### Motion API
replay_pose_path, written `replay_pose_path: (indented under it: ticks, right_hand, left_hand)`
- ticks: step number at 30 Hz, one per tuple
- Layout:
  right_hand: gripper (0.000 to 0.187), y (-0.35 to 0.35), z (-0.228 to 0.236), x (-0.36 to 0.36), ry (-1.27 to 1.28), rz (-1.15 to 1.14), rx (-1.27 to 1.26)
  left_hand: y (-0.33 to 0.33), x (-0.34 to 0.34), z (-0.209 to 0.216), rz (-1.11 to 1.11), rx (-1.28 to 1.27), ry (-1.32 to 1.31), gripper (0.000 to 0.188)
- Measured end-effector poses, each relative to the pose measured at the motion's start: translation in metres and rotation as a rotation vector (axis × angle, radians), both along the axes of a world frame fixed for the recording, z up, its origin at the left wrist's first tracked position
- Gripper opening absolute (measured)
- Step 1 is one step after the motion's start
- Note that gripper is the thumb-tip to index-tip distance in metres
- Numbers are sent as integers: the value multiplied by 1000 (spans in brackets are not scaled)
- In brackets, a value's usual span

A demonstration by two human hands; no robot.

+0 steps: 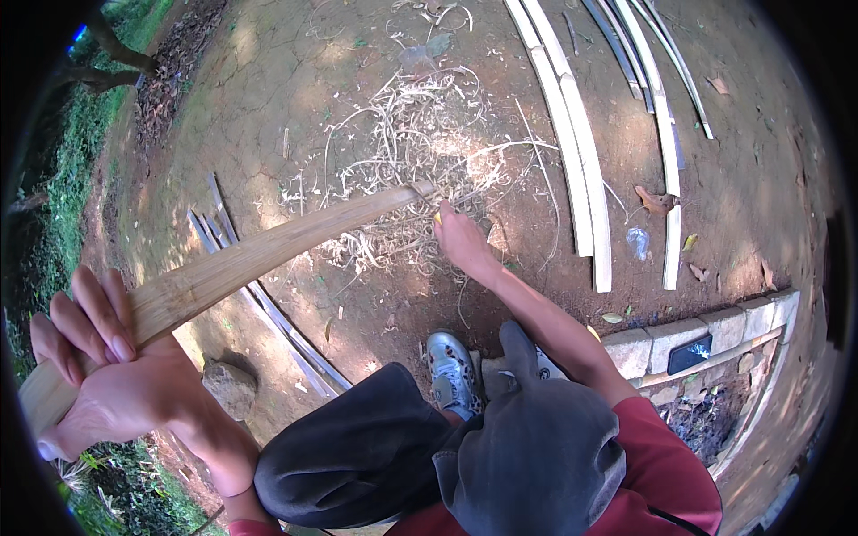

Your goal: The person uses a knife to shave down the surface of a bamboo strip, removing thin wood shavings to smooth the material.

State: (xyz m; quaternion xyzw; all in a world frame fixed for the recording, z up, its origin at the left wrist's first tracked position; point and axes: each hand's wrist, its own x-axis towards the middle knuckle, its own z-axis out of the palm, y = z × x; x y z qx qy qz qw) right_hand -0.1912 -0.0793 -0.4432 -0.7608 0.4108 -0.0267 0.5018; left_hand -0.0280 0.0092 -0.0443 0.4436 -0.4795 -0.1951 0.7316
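Note:
A long, flat, pale-brown bamboo strip (259,259) slants across the view from lower left to the middle. My left hand (134,384) is closed around its near, wide end, thumb below and fingers over the top. At the strip's narrow far end, my right hand (465,243) is closed in a fist beside the tip. A small yellow part of something shows at its fingers; the rest is hidden in the grip. Beneath the far end lies a heap of curled shavings (393,125) on the bare soil.
Long pale bamboo strips (572,161) lie at the right, with dark strips (617,45) beyond. Darker strips (277,313) lie at the left by a stone (230,387). A low block border (666,344) carries a black phone (689,355). My shoe (451,371) rests on the ground.

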Motion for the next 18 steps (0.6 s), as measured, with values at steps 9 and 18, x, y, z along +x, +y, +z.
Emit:
replay_pose_path:
  ticks: [9,18]
  right_hand:
    - [29,-4,69,-3,-118,119,71]
    - [34,-1,66,-1,-192,91,115]
  left_hand:
    - [-40,-51,-10,955,177,-225,79]
    - [-9,-32,-8,560,18,-76,74]
